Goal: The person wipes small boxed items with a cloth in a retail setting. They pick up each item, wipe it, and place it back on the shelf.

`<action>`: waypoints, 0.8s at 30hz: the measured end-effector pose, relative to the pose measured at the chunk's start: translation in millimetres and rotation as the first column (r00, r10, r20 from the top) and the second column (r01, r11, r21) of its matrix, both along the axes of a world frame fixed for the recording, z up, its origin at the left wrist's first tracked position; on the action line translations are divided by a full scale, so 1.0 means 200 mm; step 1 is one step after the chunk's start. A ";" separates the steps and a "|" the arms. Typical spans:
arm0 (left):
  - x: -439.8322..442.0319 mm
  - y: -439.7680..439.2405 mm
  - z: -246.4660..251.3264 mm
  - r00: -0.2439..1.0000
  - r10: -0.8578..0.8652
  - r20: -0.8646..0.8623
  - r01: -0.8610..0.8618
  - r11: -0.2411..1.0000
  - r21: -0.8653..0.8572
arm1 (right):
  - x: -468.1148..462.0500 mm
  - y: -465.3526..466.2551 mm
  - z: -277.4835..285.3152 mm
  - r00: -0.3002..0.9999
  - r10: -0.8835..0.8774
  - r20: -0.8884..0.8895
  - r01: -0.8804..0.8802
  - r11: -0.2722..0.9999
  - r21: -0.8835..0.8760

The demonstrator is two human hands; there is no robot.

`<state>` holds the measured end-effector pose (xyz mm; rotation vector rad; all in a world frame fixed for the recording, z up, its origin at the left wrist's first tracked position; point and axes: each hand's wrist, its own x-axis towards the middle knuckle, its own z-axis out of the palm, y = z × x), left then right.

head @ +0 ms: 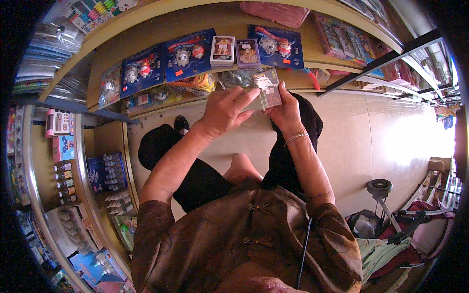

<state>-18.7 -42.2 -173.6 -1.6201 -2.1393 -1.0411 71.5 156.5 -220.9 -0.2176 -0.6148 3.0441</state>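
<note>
A small grey boxed pack point(270, 89) with a white printed figure and some writing is held up in front of the shelf. My right hand point(287, 111) grips its right side and lower edge, thumb up along the side. From the left, my left hand point(225, 111) lays its fingers over the pack's face and left edge, its thumb lower down. Just beyond, two stacks of card packs stand on the shelf: a white-bordered one point(222, 50) and a purple-edged one point(248, 53). Blue blister-card toys point(188, 55) flank them, with another blue blister card point(276, 47) to the right.
The wooden shelf point(234, 18) curves across the front, with a netted bag of toys point(199, 84) below. Side shelves point(82, 146) with bottles and boxes rise on my left. A dark metal shelf post point(381, 62) slants at right. A folded wheeled cart point(395, 223) stands behind right.
</note>
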 end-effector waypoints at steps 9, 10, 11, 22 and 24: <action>-0.02 -0.03 -0.05 0.945 0.160 0.286 -0.165 0.986 -0.006 | 0.00 0.02 -0.01 1.000 -0.015 0.008 0.013 0.971 0.237; -0.03 -0.03 -0.07 0.944 0.172 0.282 -0.164 0.985 -0.052 | 0.00 0.00 0.01 0.996 -0.065 0.054 0.047 0.960 0.277; -0.03 -0.03 -0.08 0.943 0.183 0.277 -0.165 0.982 -0.087 | 0.00 -0.01 0.03 0.995 -0.095 0.002 0.088 0.931 0.353; 0.08 -0.01 -0.16 0.960 0.168 0.223 -0.027 0.851 -0.524 | -0.04 0.00 0.22 0.971 -0.238 -0.036 0.169 0.564 0.809; 0.11 -0.01 -0.17 0.961 0.125 0.246 0.029 0.841 -0.540 | -0.05 0.01 0.24 0.974 -0.210 -0.086 0.197 0.597 0.778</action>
